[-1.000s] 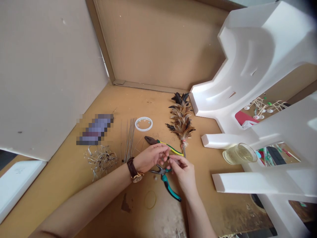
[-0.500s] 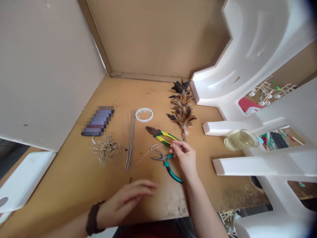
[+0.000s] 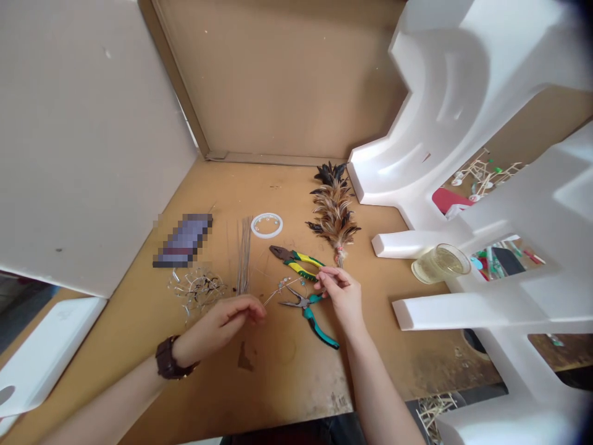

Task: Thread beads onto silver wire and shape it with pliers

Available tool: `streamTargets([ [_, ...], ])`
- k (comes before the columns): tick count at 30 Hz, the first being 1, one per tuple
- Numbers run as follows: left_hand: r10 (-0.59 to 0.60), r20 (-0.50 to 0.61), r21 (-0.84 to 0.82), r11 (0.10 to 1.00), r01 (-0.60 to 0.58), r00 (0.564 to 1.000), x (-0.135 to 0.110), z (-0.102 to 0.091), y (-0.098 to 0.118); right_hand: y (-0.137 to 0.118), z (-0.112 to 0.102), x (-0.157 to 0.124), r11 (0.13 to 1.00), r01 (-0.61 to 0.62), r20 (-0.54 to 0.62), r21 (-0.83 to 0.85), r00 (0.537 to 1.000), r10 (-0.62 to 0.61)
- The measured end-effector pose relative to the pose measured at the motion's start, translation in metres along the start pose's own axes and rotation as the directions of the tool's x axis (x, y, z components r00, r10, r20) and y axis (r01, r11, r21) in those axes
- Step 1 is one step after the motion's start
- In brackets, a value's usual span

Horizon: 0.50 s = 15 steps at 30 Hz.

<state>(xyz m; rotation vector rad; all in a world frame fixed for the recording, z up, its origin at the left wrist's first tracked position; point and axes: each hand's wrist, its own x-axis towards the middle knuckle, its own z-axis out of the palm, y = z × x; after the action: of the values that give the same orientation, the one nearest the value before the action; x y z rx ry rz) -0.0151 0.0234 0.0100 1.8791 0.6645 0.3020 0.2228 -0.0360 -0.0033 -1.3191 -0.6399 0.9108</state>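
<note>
My right hand (image 3: 341,293) pinches the end of a thin beaded wire (image 3: 283,287) above the teal-handled pliers (image 3: 309,310). My left hand (image 3: 222,324), with a brown watch at the wrist, has its fingers curled together near the wire's other end; whether it grips the wire is unclear. Yellow-green pliers (image 3: 295,260) lie just beyond my right hand. A bundle of brown feathers (image 3: 333,212) lies past them.
A bundle of straight wires (image 3: 243,254), a white ring (image 3: 267,224), a heap of wire scraps (image 3: 198,288) and a blurred dark object (image 3: 184,238) lie on the cardboard surface (image 3: 278,383). White foam blocks (image 3: 463,136) and a glass cup (image 3: 440,262) stand at right.
My left hand left the right hand, swung toward me, then came forward to the wire's left end. My right hand stayed pinched by the pliers.
</note>
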Motion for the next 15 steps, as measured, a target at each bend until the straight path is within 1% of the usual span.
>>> streamTargets([
  [3,-0.007,-0.051,0.101,0.995,0.013,0.999,0.010,-0.009,-0.001,-0.001,0.000,0.000,1.000,0.000,-0.004,0.006,1.000,0.000],
  [5,0.005,-0.091,0.226,0.974,0.015,0.996,0.016,-0.015,0.002,0.000,0.000,0.000,1.000,-0.002,-0.016,0.004,1.000,0.002],
  [7,0.035,-0.148,0.395,0.918,0.027,0.988,0.024,-0.024,0.008,0.000,0.000,0.000,1.000,-0.011,-0.025,-0.002,1.000,0.011],
  [9,0.058,-0.188,0.538,0.841,0.053,0.980,0.037,-0.040,0.016,0.001,0.000,0.000,1.000,-0.024,-0.021,-0.009,0.999,0.024],
  [12,0.048,-0.163,0.659,0.748,0.073,0.985,0.071,-0.072,0.023,0.001,0.001,0.000,0.999,-0.028,-0.010,-0.017,1.000,0.027],
  [14,-0.022,-0.138,0.765,0.632,0.121,0.990,0.101,-0.094,0.023,0.002,0.001,0.000,0.999,-0.030,-0.010,-0.026,1.000,0.029],
  [15,-0.042,-0.152,0.783,0.604,0.146,0.988,0.116,-0.104,0.020,0.002,0.001,0.000,0.999,-0.031,-0.013,-0.030,0.999,0.031],
])
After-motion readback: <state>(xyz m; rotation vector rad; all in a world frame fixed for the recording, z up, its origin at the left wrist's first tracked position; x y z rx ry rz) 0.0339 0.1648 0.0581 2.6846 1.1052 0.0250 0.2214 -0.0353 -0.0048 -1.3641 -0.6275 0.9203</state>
